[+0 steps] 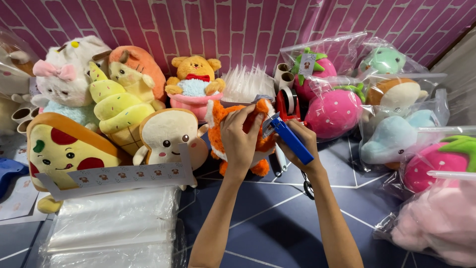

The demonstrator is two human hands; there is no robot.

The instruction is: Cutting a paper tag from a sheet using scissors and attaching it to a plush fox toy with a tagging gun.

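Stack of clear plastic bags (pixel 111 226) nearest, left hand (pixel 240 134) gripping orange plush fox (pixel 233 136), right hand (pixel 300 144) clutching blue tagging gun (pixel 292 141), bagged strawberry plush (pixel 334 111) right, dark blue tiled floor (pixel 277 218), pink brick wall (pixel 223 30).

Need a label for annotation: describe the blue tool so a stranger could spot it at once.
Start at the pink brick wall and drop to the orange plush held mid-frame by the left hand. Pressed against its right side is the blue tool, slim and gun-shaped, in the right hand: the only hard plastic among soft toys.
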